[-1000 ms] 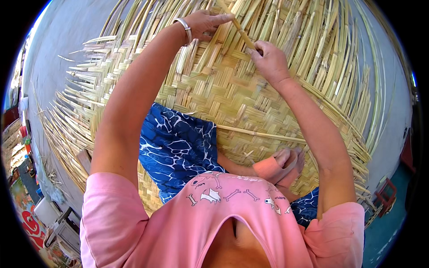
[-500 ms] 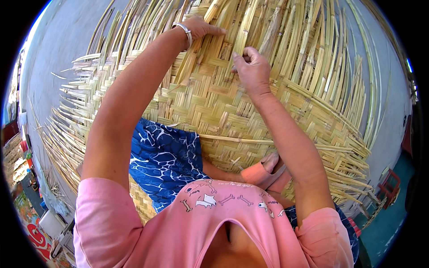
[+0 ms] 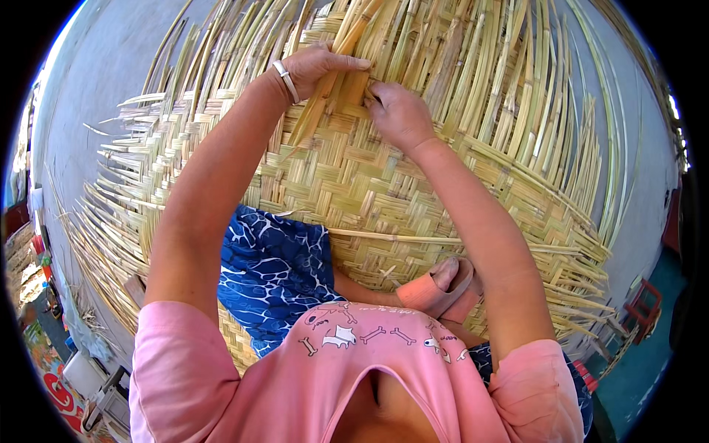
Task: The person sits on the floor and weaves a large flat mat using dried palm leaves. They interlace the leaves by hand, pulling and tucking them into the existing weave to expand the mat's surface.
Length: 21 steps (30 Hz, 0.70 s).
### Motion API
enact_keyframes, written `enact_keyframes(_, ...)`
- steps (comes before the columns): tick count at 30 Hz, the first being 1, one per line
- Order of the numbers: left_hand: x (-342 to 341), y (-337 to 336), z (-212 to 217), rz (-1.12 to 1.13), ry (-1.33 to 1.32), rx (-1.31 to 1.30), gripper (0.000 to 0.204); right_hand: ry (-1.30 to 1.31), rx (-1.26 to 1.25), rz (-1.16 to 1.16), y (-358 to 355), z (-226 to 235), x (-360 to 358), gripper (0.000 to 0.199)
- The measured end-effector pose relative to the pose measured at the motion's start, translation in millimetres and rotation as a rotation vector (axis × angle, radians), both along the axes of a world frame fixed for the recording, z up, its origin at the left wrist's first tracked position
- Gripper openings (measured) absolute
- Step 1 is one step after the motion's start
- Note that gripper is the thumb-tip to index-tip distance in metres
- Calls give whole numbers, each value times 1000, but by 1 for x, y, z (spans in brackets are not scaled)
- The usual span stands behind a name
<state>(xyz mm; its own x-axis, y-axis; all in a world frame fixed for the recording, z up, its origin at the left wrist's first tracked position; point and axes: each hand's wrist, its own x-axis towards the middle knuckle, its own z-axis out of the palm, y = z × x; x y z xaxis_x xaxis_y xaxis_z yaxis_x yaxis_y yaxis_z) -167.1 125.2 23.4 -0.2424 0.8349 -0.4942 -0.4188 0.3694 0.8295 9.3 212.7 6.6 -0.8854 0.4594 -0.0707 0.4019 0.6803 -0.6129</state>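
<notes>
A large mat of flat split-cane strips lies under me, woven in its middle with long loose ends fanning out around it. My left hand, with a pale bracelet at the wrist, is closed around a bundle of raised strips. Its thumb lies across them, and its other fingers are mostly hidden. Just to the right, my right hand has its fingers curled in a pinch at the edge of a yellowish-brown strip. The two hands are close together at the far edge of the weave.
Loose strip ends spread over the grey floor. My foot in an orange slipper rests on the mat near my right forearm. A red frame-like object stands at the far right, and assorted items lie at the left rim.
My right hand has moved left and slightly nearer me, toward my left hand. My left hand has come slightly nearer, its thumb still over the strips.
</notes>
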Motion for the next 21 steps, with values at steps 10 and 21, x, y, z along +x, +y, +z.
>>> enact_keyframes(10, 0, -44, -2, 585, -5, 313, 25, -316, -399, 144, 34, -1, -23, 22)
enact_keyframes(21, 29, -80, 27, 631, 970, 356, 13, -354, -258, 101, 23, 4, -22, 23)
